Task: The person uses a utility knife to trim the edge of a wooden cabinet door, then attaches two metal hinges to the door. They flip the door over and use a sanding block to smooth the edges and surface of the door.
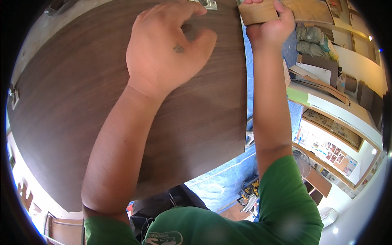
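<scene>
Left hand [169,49] rests knuckles-up, fingers curled, grasping nothing, on the dark wood-grain panel [81,102] near a metal hinge [210,4]. Right hand [271,24] grips a light wooden block [257,11] at the panel's right edge, above blue sheeting [220,183].

Two bare forearms enter from the lower edge of the frame. Short green sleeves, cut off above the elbows, at lower left and lower right. Green shirt front at bottom centre with a pale printed emblem (partly cut off). Left hand [165,51]: small dark mark on its back. Right hand [271,26]: unmarked, no rings visible.
</scene>
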`<state>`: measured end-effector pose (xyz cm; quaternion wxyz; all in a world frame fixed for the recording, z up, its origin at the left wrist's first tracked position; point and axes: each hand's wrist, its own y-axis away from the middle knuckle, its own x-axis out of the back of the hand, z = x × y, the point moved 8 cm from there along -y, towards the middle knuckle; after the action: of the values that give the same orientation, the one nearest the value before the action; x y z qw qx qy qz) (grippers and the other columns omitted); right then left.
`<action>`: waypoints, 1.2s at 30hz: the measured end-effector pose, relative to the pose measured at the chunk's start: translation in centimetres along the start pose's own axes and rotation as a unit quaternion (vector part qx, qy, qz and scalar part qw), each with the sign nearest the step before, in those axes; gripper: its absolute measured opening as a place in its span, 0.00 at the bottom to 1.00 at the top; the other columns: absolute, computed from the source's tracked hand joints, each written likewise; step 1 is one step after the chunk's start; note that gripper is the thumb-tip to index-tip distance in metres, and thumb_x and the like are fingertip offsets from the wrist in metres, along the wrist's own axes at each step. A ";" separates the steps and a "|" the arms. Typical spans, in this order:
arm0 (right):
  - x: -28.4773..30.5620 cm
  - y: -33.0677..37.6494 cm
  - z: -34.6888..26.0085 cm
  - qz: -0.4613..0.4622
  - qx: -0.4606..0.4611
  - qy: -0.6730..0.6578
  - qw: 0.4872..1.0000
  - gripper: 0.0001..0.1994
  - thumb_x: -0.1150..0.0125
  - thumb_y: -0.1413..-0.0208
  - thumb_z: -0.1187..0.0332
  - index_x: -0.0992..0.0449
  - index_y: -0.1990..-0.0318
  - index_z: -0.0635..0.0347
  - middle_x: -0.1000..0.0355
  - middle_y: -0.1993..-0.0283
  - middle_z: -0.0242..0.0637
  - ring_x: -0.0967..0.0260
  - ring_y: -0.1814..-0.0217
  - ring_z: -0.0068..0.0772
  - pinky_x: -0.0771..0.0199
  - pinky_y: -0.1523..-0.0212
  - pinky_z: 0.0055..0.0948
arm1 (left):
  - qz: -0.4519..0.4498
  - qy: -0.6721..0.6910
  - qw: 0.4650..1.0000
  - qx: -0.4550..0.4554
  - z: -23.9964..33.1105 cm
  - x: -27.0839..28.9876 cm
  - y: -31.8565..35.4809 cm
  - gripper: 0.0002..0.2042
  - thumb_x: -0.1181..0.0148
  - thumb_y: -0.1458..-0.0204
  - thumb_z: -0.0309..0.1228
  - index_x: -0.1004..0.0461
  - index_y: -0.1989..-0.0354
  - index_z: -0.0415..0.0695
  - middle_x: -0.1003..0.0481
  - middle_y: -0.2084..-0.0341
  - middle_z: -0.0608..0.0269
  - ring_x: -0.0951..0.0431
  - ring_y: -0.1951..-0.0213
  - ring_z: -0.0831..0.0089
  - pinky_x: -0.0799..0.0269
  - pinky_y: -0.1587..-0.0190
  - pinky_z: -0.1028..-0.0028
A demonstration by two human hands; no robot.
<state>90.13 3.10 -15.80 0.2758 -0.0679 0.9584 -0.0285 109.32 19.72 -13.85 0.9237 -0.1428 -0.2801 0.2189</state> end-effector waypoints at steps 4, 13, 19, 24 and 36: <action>2.2 -1.8 0.4 -0.003 -0.008 -0.039 0.999 0.13 0.39 0.45 0.61 0.26 0.61 0.63 0.27 0.69 0.42 0.28 0.64 0.43 0.23 0.55 0.44 | -0.019 0.019 0.999 0.042 -0.5 -0.1 -0.2 0.14 0.37 0.48 0.32 0.16 0.54 0.47 0.16 0.56 0.62 0.19 0.54 0.66 0.27 0.45 0.69; 3.0 3.8 -2.0 0.054 -0.153 -0.345 0.924 0.19 0.49 0.43 0.58 0.32 0.55 0.69 0.31 0.58 0.44 0.30 0.55 0.45 0.29 0.45 0.51 | 0.059 0.076 0.994 -0.061 -0.6 0.5 -0.7 0.10 0.38 0.55 0.27 0.21 0.64 0.37 0.20 0.69 0.47 0.20 0.63 0.50 0.26 0.55 0.59; 2.6 4.4 -2.5 0.019 -0.170 -0.337 0.926 0.22 0.46 0.39 0.55 0.33 0.53 0.70 0.31 0.55 0.47 0.28 0.51 0.48 0.29 0.41 0.54 | 0.039 0.046 0.997 -0.049 -0.6 0.3 -0.7 0.10 0.39 0.54 0.27 0.21 0.64 0.37 0.20 0.68 0.46 0.19 0.64 0.50 0.25 0.56 0.59; 2.2 4.7 -2.3 0.036 -0.174 -0.327 0.928 0.19 0.48 0.37 0.54 0.30 0.54 0.64 0.28 0.56 0.49 0.30 0.52 0.48 0.26 0.45 0.51 | 0.039 0.050 0.997 -0.034 -0.8 0.4 -0.8 0.11 0.38 0.54 0.28 0.20 0.63 0.36 0.20 0.68 0.45 0.19 0.64 0.49 0.24 0.56 0.59; 3.1 4.2 -1.8 -0.007 -0.174 -0.257 0.951 0.29 0.47 0.37 0.45 0.30 0.53 0.72 0.27 0.56 0.53 0.27 0.51 0.54 0.30 0.39 0.58 | 0.021 0.020 0.999 -0.019 -0.3 0.6 -0.9 0.11 0.38 0.53 0.29 0.20 0.64 0.36 0.20 0.69 0.45 0.19 0.64 0.49 0.25 0.56 0.58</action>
<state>86.08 6.86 -16.30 0.4963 -0.1263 0.8448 0.1550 110.20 19.20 -13.52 0.9214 -0.1705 -0.2630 0.2299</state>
